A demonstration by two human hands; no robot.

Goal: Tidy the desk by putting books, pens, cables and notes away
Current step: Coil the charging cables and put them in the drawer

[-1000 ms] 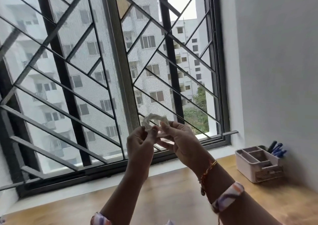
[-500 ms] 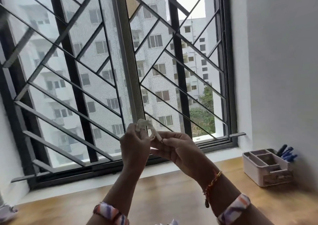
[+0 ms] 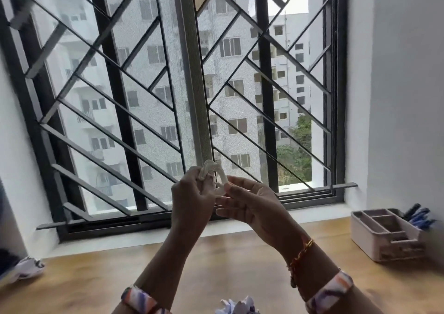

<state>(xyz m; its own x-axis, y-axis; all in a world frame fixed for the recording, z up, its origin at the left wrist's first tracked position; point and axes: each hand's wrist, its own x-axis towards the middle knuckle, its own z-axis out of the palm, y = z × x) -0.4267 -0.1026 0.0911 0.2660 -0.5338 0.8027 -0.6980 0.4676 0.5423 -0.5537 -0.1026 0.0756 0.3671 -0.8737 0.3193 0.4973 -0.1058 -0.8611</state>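
Your left hand [image 3: 189, 193] and right hand [image 3: 249, 203] both pinch a coiled white cable [image 3: 215, 176] above the table [image 3: 216, 261]; an organizer [image 3: 384, 234] sits far right.

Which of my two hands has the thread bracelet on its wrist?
The right hand: a red and gold thread bracelet circles its wrist. The left hand, gripping the coiled white cable, has a bare wrist.

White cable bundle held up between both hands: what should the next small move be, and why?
Probably lower the coiled white cable toward the desk organizer at right: both the left hand and right hand hold it mid-air, looped, above the wooden desk.
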